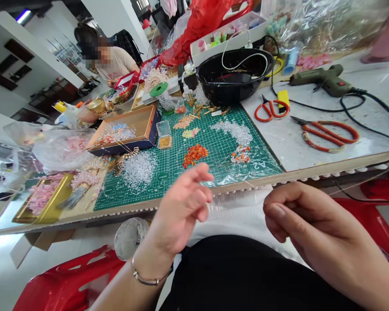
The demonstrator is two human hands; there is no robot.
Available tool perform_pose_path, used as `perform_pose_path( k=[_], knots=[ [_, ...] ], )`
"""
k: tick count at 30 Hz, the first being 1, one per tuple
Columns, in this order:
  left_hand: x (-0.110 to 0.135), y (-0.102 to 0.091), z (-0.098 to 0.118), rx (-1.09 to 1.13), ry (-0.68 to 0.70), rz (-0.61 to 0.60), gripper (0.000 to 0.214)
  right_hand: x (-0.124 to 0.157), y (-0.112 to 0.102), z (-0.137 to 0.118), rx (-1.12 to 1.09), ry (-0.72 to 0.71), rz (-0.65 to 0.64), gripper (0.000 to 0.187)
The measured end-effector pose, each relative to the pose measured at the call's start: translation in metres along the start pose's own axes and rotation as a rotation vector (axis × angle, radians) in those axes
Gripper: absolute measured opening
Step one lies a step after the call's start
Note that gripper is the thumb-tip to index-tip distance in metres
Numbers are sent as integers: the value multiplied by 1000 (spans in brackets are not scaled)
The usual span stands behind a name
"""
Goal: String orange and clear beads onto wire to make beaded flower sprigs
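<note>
Two hands are counted: one left hand (185, 203) and one right hand (306, 218), with one bracelet (145, 281) worn. On the table (278, 140), one green mat (168, 175), one black basin (230, 94), one glue gun (324, 80) and one green spool (158, 89) are seen. Two orange-handled tools are found, a smaller one (272, 111) and a larger one (324, 134). One heap of orange beads (196, 154) is set out; its single beads cannot be counted. One small clear container (165, 142) is noted. Below, one white bucket (125, 252) and two red plastic seats, one at left (71, 283) and one at right (374, 220), are partly shown. One other person (120, 64) is seen.
</note>
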State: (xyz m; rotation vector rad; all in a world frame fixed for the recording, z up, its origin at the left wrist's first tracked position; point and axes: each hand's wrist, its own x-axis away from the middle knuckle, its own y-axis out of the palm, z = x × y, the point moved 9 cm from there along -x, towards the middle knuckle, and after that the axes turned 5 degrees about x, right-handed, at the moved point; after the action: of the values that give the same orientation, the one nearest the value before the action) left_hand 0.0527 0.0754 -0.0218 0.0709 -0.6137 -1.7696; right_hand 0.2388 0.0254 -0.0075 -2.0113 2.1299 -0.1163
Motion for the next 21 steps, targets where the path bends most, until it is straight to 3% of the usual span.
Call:
perform_pose_path(
  k=[2,3,7,11,15,17,19,21],
  knots=[
    [3,7,-30,0,-217,-70,38,1,4,0,-18,-7,5,26],
    [4,11,-36,-16,-229,-95,32,1,8,0,-14,-14,-16,26],
    [3,27,-17,-132,52,-176,11,4,27,-2,59,-19,-140,29],
    [2,32,-7,-129,82,-203,11,7,31,-4,247,-101,-162,26],
    [1,23,-6,35,19,-126,10,19,24,-28,632,-496,-42,11],
    [-1,16,-4,99,2,-78,10,33,24,-40,837,-709,19,15],
    [-2,10,0,120,5,-47,11,45,30,-45,952,-833,-27,21],
    [-3,6,3,111,8,-27,11,58,41,-48,978,-921,-157,26]
  ],
)
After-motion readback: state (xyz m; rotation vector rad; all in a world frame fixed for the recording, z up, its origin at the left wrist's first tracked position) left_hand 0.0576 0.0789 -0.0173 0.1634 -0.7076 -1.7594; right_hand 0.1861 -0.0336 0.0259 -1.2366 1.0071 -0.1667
